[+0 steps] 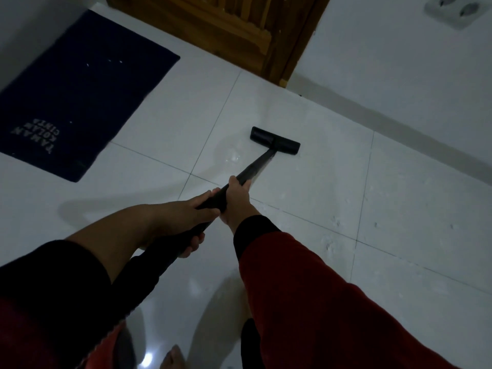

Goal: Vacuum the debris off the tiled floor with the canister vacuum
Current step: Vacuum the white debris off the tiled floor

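The black vacuum floor head (275, 141) rests flat on the white tiled floor (399, 198), a little in front of the wooden door. Its black wand (255, 166) runs back toward me. My right hand (237, 201) grips the wand higher up the tube, and my left hand (183, 222) is wrapped around it just behind, nearer my body. Pale crumbs of debris (332, 235) are scattered on the tiles to the right of the wand, and a small patch of debris (234, 157) lies just left of the head. The canister is out of sight.
A dark blue doormat (80, 102) with white lettering lies at the left. The wooden door (239, 30) is at the top, with a white wall (399, 75) to its right and a wall socket (452, 9) high up. My foot (173, 358) shows at the bottom.
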